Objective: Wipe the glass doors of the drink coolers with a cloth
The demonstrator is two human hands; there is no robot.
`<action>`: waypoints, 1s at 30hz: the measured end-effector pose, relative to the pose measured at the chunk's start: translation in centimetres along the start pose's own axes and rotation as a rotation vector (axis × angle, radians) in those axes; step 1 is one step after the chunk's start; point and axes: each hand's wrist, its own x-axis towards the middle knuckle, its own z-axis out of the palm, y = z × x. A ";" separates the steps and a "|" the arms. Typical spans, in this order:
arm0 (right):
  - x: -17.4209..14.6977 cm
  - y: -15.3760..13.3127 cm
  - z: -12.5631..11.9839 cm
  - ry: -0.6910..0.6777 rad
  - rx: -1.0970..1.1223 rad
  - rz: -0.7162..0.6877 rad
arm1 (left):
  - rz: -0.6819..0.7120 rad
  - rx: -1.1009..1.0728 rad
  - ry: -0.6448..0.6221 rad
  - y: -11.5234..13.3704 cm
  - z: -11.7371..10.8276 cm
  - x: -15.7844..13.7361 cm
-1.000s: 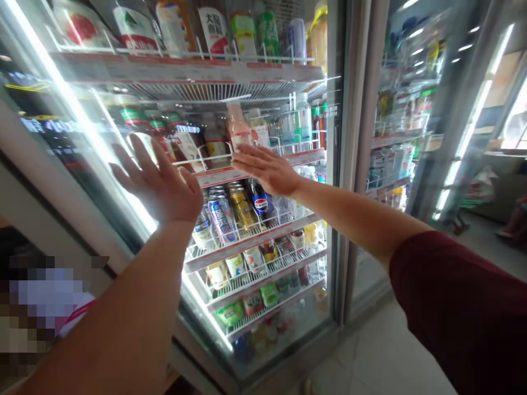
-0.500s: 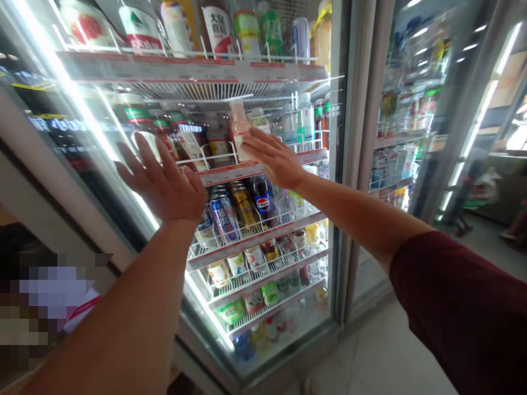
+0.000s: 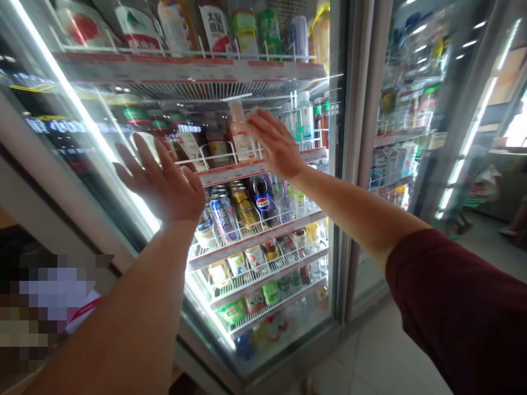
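Observation:
My left hand (image 3: 162, 178) is spread, palm forward, in front of the glass door (image 3: 94, 159) of a lit drinks fridge; it looks close to the pane, but I cannot tell if it touches. Stretched out and close together are the fingers of my right hand (image 3: 278, 142), which holds nothing. Contact between that hand and the glass is also unclear. Just left of the right fingertips, a pale pink bottle (image 3: 239, 131) stands upright on the second shelf. Below, on the third shelf, are a dark cola bottle (image 3: 261, 195), a gold can (image 3: 244, 208) and a blue-and-silver can (image 3: 223, 216).
More bottles line the top shelf (image 3: 189, 68). Cups and tubs sit on the lower racks. A metal door frame (image 3: 356, 164) separates this fridge from another fridge (image 3: 395, 131) on the right. Pale floor (image 3: 374, 351) lies below. Something blurred out is at lower left.
My right hand has moved slightly up and to the right, its fingers tilting more upward and baring more of the pink bottle. My left hand stays nearly in place.

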 end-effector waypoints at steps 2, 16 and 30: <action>1.3 1.2 0.0 0.107 0.015 0.121 | -0.007 -0.030 0.001 0.0 0.0 0.0; 2.9 4.6 -0.6 0.241 -0.004 0.193 | 0.022 -0.001 -0.041 -0.4 -0.1 -0.1; 1.2 -1.6 0.9 -0.036 -0.073 0.029 | 0.004 0.004 -0.030 -0.5 0.2 0.1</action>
